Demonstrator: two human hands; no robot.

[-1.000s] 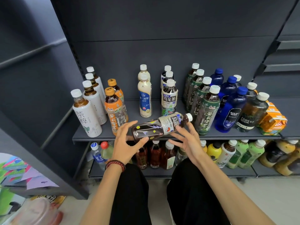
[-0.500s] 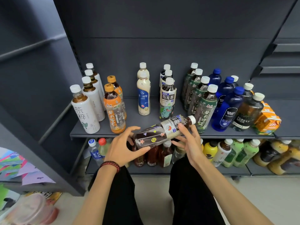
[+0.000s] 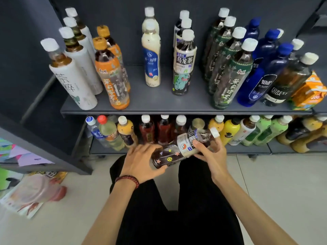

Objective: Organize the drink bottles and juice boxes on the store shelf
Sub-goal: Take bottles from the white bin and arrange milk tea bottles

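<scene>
In the head view, the person sits low in front of the store shelf and holds one dark tea bottle [image 3: 182,150] with both hands. The bottle lies almost flat in the air, above the knees and in front of the lower shelf [image 3: 247,149]. Its white cap [image 3: 215,133] points to the right and a little up. It touches no shelf.

The left hand [image 3: 141,163] grips the bottom end of the bottle, with the fingers [image 3: 150,148] curled over the top and the thumb under it. The right hand [image 3: 212,156] holds the upper part. Its thumb presses on the label, and the other fingers wrap behind the neck, near the cap.

On the upper shelf [image 3: 159,104] the drinks stand in rows by kind. The row of matching tea bottles [image 3: 184,62] is in the middle, between the cream bottles [image 3: 151,55] and the green-label bottles [image 3: 230,73]. The orange juice boxes [image 3: 309,91] are at the far right end.

I judge that the step in hand is sorting this one bottle, which is picked but not yet placed. The next move probably calls for turning it upright, with the cap on top, and lifting it to the upper shelf. The free place just in front of the matching row looks suitable. The label should face outward, and the bottle should not knock its neighbours.
</scene>
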